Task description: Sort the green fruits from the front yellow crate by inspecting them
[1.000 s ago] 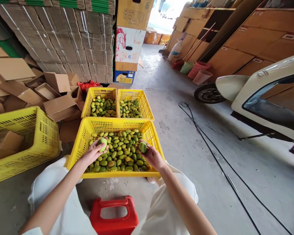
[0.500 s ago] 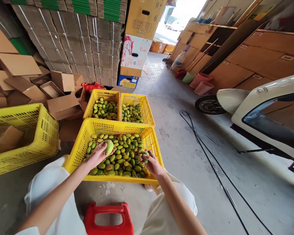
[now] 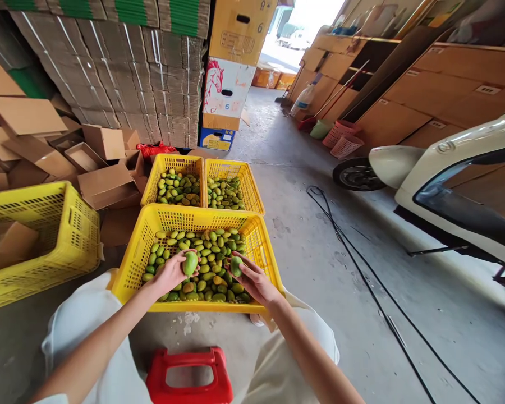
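Observation:
My left hand (image 3: pixel 171 274) is closed round a pale green mango (image 3: pixel 189 264), its fingers behind the fruit. A smaller, darker green mango (image 3: pixel 236 266) is in my right hand (image 3: pixel 256 279), gripped between thumb and fingers. Both hands hover over a large yellow crate (image 3: pixel 130 264) that stands between my knees. Below them lie many loose mangoes (image 3: pixel 210 258), green to yellowish, some with brown patches.
Behind the large crate stand two smaller yellow crates (image 3: pixel 256 196) with more mangoes. A yellow basket (image 3: pixel 79 230) and open cardboard boxes (image 3: pixel 105 185) are at left. A red plastic stool (image 3: pixel 189 395) is below me. A black cable (image 3: pixel 362 275) and white scooter (image 3: pixel 454 163) are at right.
My right hand has moved left and slightly up with its mango, closer to my left hand. The mango in my left hand now stands more upright.

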`<control>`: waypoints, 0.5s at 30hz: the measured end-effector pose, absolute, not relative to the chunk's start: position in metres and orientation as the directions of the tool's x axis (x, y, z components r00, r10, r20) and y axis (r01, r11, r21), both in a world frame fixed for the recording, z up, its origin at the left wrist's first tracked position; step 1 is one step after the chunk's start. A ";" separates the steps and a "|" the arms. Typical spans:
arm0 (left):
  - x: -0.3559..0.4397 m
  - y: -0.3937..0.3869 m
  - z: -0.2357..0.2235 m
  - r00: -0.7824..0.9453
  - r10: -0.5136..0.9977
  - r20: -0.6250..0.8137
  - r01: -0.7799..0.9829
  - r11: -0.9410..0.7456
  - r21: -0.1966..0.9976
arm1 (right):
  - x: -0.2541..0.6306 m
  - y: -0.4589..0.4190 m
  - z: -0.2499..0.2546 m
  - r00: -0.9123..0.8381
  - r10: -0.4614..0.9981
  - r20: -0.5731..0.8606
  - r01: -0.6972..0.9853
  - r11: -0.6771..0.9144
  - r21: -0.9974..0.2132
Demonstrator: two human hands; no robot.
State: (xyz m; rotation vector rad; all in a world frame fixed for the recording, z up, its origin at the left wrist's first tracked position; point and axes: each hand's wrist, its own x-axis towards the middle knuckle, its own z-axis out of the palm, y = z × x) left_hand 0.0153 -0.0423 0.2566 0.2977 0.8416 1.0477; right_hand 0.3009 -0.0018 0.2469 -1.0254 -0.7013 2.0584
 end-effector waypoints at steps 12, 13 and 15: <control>0.021 -0.046 0.256 0.093 0.880 -0.466 -0.519 0.443 0.732 | 0.254 -0.002 0.244 -0.391 0.796 -0.462 -0.448 -0.604 -0.660; 0.022 -0.045 0.257 0.092 0.875 -0.475 -0.521 0.448 0.726 | 0.251 -0.002 0.239 -0.389 0.801 -0.455 -0.447 -0.596 -0.667; 0.023 -0.044 0.259 0.108 0.863 -0.494 -0.504 0.476 0.721 | 0.247 -0.002 0.234 -0.427 0.788 -0.444 -0.462 -0.612 -0.641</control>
